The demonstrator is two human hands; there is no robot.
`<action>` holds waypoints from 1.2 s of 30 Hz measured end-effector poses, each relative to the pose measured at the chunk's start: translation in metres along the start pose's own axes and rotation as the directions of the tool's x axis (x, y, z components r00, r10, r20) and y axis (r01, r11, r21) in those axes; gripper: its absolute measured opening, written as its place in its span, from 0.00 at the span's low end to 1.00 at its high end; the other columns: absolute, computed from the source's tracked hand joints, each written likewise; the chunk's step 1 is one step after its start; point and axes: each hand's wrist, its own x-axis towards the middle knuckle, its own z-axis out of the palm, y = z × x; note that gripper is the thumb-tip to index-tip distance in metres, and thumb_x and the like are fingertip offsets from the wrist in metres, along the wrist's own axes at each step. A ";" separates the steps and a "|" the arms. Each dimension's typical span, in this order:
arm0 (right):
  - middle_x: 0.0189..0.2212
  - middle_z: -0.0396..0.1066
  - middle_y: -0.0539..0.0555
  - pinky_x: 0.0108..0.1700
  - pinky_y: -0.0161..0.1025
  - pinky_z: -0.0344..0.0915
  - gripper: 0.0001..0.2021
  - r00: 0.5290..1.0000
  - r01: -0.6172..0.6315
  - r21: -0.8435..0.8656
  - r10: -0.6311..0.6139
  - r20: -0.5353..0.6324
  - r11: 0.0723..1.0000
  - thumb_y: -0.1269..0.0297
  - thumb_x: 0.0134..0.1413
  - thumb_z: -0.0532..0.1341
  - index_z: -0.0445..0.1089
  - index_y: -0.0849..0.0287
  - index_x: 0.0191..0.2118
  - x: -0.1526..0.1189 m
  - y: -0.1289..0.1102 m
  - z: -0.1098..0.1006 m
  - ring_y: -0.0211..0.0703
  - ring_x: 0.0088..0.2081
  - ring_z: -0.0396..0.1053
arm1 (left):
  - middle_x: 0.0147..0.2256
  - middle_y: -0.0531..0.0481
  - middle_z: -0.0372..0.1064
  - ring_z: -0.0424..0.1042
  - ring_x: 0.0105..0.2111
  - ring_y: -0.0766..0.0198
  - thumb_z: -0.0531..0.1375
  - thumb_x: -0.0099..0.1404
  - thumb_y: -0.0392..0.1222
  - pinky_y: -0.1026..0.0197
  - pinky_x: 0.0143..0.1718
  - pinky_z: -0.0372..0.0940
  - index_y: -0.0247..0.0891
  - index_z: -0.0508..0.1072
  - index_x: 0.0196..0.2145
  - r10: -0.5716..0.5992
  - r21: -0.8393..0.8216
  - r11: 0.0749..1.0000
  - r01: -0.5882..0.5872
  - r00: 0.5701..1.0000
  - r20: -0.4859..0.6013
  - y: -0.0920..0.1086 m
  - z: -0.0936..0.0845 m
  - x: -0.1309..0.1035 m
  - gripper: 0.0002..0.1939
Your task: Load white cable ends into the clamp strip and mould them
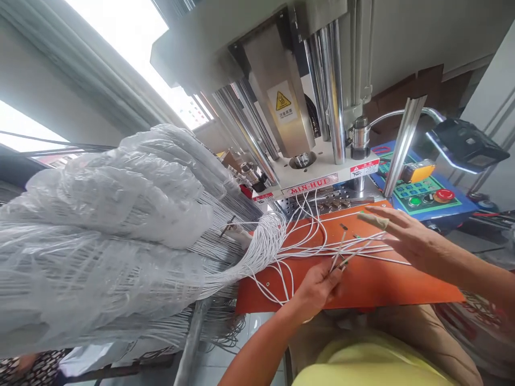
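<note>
My left hand [322, 281] is closed round the ends of several white cables near the front of the orange work surface [386, 287]. Small green and dark bits show at the cable ends by its fingertips. To the right, my right hand [406, 233] hovers over the surface with its fingers spread and a pale cover on one fingertip; it holds nothing. White cables [267, 238] run from a thick bundle at the left across the orange surface, some passing beneath my right hand. A small dark piece [343, 227] lies behind my left hand.
Behind the surface stands a press machine [309, 185] with metal columns. A blue control box [462, 201] with a red button is at the right, below a lamp [469, 145]. Plastic-wrapped cable bundles [108, 203] fill the left. A person's arm [26, 362] shows at bottom left.
</note>
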 end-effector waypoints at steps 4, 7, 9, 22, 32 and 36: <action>0.62 0.62 0.59 0.49 0.45 0.72 0.25 0.986 -0.150 0.300 0.120 0.118 0.942 0.62 0.68 0.47 0.52 0.49 0.68 -0.010 0.021 0.013 0.51 0.57 0.67 | 0.23 0.57 0.59 0.49 0.18 0.75 0.55 0.68 0.58 0.68 0.19 0.44 0.32 0.69 0.49 -0.040 -0.043 0.998 0.042 0.998 0.050 0.001 0.001 0.003 0.25; 0.52 0.73 0.55 0.47 0.42 0.72 0.21 0.987 -0.133 0.366 0.088 0.138 0.921 0.62 0.69 0.46 0.65 0.49 0.61 -0.010 0.020 0.011 0.47 0.48 0.74 | 0.25 0.55 0.63 0.55 0.18 0.74 0.56 0.66 0.59 0.69 0.19 0.49 0.32 0.69 0.50 -0.083 0.029 0.996 0.081 0.994 0.076 0.000 0.000 0.011 0.27; 0.47 0.75 0.55 0.47 0.42 0.72 0.21 0.996 -0.046 0.313 0.018 0.090 0.949 0.65 0.68 0.46 0.71 0.48 0.56 -0.006 0.024 0.004 0.46 0.47 0.74 | 0.25 0.54 0.65 0.59 0.20 0.73 0.57 0.64 0.61 0.68 0.21 0.53 0.31 0.70 0.48 -0.108 0.061 0.993 0.102 0.988 0.109 0.001 0.000 0.016 0.29; 0.61 0.65 0.56 0.57 0.47 0.68 0.21 0.983 0.185 0.086 -0.183 -0.030 0.979 0.71 0.67 0.47 0.65 0.50 0.60 -0.003 -0.021 0.014 0.46 0.61 0.63 | 0.24 0.52 0.65 0.59 0.20 0.72 0.62 0.57 0.65 0.65 0.24 0.55 0.33 0.70 0.31 -0.043 -0.049 0.998 0.050 0.990 0.135 0.007 0.017 0.053 0.27; 0.65 0.59 0.57 0.58 0.46 0.68 0.21 0.986 -0.135 0.381 0.087 0.140 0.915 0.61 0.69 0.48 0.60 0.50 0.64 0.006 -0.005 0.031 0.49 0.61 0.63 | 0.26 0.52 0.67 0.62 0.20 0.71 0.63 0.59 0.59 0.65 0.24 0.58 0.34 0.68 0.39 -0.007 -0.057 0.998 0.017 0.985 0.171 0.003 0.010 0.064 0.24; 0.61 0.64 0.60 0.54 0.48 0.71 0.24 0.998 0.033 0.325 -0.049 0.043 0.945 0.71 0.65 0.47 0.60 0.51 0.64 0.005 -0.034 0.051 0.48 0.58 0.67 | 0.23 0.52 0.64 0.63 0.21 0.70 0.65 0.58 0.59 0.64 0.25 0.59 0.34 0.67 0.29 0.008 -0.087 0.996 0.001 0.995 0.103 0.003 0.011 0.071 0.23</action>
